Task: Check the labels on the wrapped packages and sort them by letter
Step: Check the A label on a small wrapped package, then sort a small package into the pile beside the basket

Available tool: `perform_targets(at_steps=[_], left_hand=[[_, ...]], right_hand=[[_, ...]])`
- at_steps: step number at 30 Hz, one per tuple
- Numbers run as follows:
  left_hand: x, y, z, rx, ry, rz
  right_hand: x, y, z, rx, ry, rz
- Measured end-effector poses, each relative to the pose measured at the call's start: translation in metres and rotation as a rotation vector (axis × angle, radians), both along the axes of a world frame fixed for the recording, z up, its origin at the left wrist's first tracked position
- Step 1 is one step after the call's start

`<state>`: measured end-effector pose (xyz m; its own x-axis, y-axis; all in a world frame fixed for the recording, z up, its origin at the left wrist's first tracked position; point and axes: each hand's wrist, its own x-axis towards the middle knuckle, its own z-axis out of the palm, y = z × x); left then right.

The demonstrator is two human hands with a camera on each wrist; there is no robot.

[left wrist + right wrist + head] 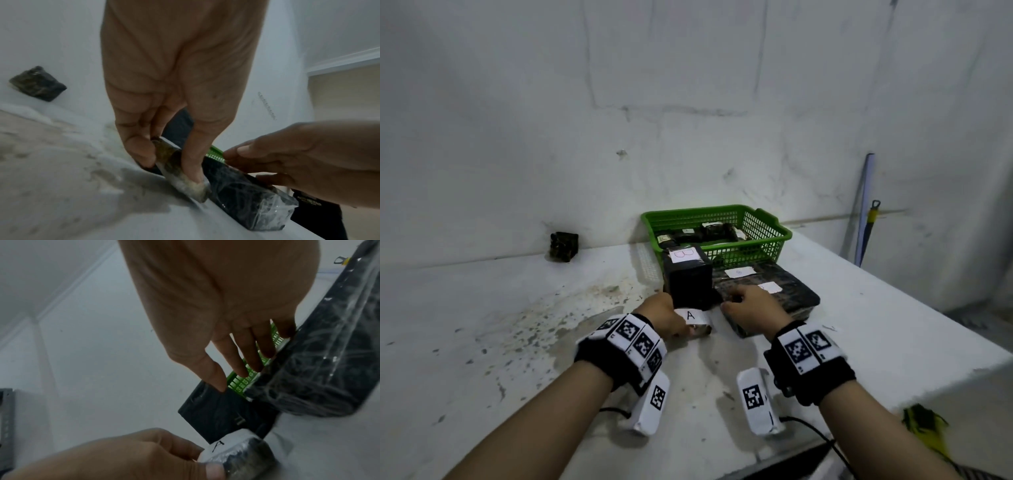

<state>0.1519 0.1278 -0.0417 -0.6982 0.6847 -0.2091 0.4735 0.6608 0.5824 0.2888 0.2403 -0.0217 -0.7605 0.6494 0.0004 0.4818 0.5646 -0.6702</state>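
Pinching a small wrapped package [697, 323] labelled A, the left hand [666, 317] holds it on the near table [517, 342] – label-checking step. The right hand [751, 313] hovers released above a flat package [791, 296]. Next, probably: placing A apart from the B box [688, 274].

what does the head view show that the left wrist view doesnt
Only the head view shows the letters: the A label on the small package, the B label on the upright black box, and packages inside the green basket. Only the left wrist view shows the left hand's fingertips pinching the small package from below. Both show the right hand at the flat black package and a dark block by the wall.
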Motion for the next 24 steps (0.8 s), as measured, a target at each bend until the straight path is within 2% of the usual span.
perform_targets(at_steps=[4, 14, 16, 20, 22, 24], left_hand=[[0.003, 0.011, -0.009, 0.032, -0.071, 0.021], [0.007, 0.024, -0.019, 0.116, -0.097, 0.070], [0.006, 0.022, -0.017, 0.120, -0.123, 0.034], [-0.005, 0.008, -0.003, 0.045, -0.200, -0.042], [-0.008, 0.003, 0.010, -0.021, -0.215, -0.068], [-0.023, -0.007, 0.026, -0.087, -0.134, -0.036]], right_hand=[[0.007, -0.001, 0.000, 0.009, -0.047, 0.024], [0.002, 0.000, -0.007, -0.096, 0.017, -0.018], [0.000, -0.001, -0.007, -0.131, 0.038, -0.036], [-0.007, -0.001, -0.002, -0.134, 0.102, -0.096], [-0.004, 0.001, 0.005, -0.135, 0.208, -0.145], [-0.012, -0.001, 0.017, -0.200, 0.355, -0.156]])
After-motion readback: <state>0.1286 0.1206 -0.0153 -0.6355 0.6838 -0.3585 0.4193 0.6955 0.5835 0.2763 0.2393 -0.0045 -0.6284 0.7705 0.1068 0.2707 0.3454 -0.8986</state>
